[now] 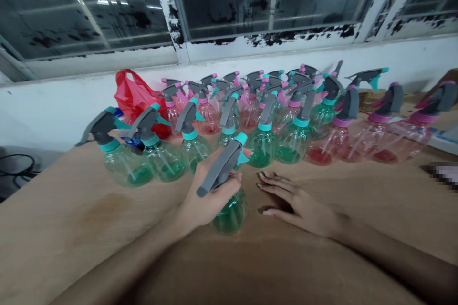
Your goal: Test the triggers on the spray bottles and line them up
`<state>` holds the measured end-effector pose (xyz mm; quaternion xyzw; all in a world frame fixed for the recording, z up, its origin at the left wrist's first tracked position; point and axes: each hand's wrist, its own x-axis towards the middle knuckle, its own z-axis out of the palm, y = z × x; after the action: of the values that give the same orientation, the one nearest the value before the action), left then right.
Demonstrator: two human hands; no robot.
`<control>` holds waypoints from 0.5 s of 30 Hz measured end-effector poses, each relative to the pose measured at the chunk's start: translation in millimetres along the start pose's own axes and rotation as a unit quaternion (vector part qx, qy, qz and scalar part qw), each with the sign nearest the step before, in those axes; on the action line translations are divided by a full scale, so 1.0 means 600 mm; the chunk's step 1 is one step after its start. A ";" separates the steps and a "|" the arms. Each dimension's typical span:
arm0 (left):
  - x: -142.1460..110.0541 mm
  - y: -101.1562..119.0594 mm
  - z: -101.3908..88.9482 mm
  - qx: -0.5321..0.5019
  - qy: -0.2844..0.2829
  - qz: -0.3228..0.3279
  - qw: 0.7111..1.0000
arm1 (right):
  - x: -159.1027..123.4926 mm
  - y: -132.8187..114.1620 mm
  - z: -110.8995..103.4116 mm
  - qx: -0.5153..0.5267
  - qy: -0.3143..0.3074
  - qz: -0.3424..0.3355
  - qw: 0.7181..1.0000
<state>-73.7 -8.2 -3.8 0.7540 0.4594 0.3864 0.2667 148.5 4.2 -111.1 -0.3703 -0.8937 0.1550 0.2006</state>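
My left hand (207, 200) is closed around the neck of a green spray bottle (231, 217), just under its grey and turquoise trigger head. The bottle stands upright on the wooden table (279, 267), close in front of me. To its right, my right hand (296, 200) lies with fingers spread on the tabletop, holding nothing. Just beyond both hands runs a row of similar bottles: green ones such as a spray bottle (288, 152) with a turquoise collar, and pink ones such as a spray bottle (324, 150) on the right. My left hand partly hides the bottles behind it.
Several more spray bottles (207, 116) with pink or turquoise trims crowd behind the front row. A red plastic bag (134, 95) sits at the back left against the white wall (43, 109). Black cables (16, 167) hang beyond the table's left edge. Windows (272, 0) line the wall.
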 end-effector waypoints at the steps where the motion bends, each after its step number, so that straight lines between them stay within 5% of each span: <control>1: 0.000 0.000 0.000 -0.003 -0.001 -0.003 1.000 | 0.000 0.000 0.000 -0.002 0.000 0.002 1.000; 15: -0.002 -0.009 -0.008 -0.038 -0.027 -0.029 0.998 | -0.001 0.003 0.002 -0.003 0.005 -0.005 1.000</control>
<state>-80.7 -6.8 -5.5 0.7398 0.4584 0.3758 0.3185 149.7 4.9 -113.0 -0.3675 -0.8949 0.1495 0.2044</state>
